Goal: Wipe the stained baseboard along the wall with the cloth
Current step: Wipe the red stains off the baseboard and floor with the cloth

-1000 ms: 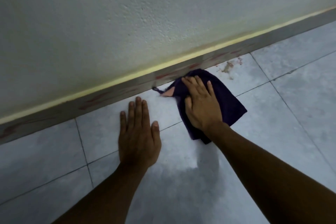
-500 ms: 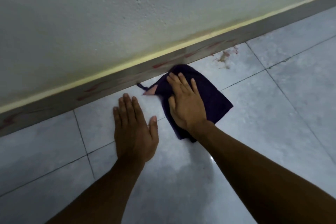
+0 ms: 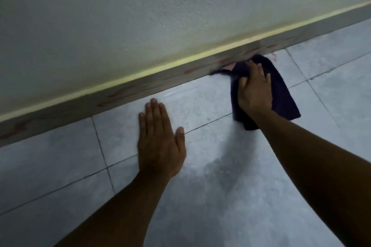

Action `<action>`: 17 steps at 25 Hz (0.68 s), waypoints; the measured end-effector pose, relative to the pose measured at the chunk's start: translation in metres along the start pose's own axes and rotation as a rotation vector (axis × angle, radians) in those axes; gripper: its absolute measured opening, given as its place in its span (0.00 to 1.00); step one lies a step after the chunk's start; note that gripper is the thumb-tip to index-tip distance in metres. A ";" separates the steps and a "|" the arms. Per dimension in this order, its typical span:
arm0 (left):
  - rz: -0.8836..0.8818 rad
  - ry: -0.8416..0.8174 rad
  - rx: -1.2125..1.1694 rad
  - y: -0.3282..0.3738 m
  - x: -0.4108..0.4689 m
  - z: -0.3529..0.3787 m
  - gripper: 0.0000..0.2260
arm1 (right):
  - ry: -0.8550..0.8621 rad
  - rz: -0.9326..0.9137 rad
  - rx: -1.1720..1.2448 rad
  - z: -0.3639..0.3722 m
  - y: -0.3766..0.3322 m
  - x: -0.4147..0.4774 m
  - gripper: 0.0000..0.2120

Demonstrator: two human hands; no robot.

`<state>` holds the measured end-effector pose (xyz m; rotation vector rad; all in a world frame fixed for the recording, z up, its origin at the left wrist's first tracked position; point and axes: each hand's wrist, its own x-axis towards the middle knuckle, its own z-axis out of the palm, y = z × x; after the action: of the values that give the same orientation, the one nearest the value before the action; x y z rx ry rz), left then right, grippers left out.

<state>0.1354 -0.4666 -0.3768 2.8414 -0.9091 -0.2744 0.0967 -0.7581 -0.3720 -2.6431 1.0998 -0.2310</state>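
A grey baseboard [image 3: 140, 86] runs slantwise along the foot of the wall, streaked with several red smears and topped by a pale yellow strip. My right hand [image 3: 254, 90] presses on a dark purple cloth [image 3: 285, 96], its fingers curled over the cloth's top edge. The cloth's front edge touches the baseboard at the upper right. My left hand [image 3: 160, 142] lies flat on the floor tiles, fingers spread toward the baseboard, holding nothing.
A rough white wall [image 3: 160, 6] fills the upper half. Grey floor tiles [image 3: 220, 196] with dark grout lines cover the lower half. Small red specks [image 3: 274, 58] mark the tile just right of the cloth.
My right hand has slid the cloth forward and to the right, up against the baseboard, and its fingers have curled over the cloth. My left hand stays flat on the floor.
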 end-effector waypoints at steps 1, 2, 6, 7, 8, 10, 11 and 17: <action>0.032 -0.030 -0.012 -0.006 -0.001 -0.001 0.37 | 0.002 0.002 -0.006 0.000 -0.001 0.000 0.27; 0.074 -0.055 -0.018 -0.017 -0.004 -0.004 0.38 | -0.006 0.001 -0.016 -0.001 -0.004 -0.002 0.28; 0.160 0.010 0.015 -0.054 -0.026 -0.009 0.36 | -0.038 0.010 -0.042 -0.001 -0.043 -0.032 0.29; 0.169 0.038 0.020 -0.056 -0.027 -0.007 0.36 | -0.052 -0.052 -0.039 0.005 -0.063 -0.048 0.29; 0.184 0.049 0.025 -0.056 -0.025 -0.005 0.36 | -0.081 -0.142 -0.031 0.012 -0.085 -0.066 0.29; 0.186 0.033 0.020 -0.055 -0.024 -0.006 0.36 | -0.167 -0.313 0.010 0.022 -0.118 -0.096 0.29; 0.188 0.023 0.020 -0.056 -0.025 -0.006 0.37 | -0.214 -0.383 0.028 0.022 -0.120 -0.099 0.29; 0.188 0.027 0.057 -0.056 -0.025 -0.005 0.37 | -0.200 -0.374 0.009 -0.011 -0.009 -0.022 0.29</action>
<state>0.1483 -0.4062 -0.3800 2.7760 -1.1870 -0.1902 0.0846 -0.7388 -0.3600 -2.7718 0.5381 -0.0392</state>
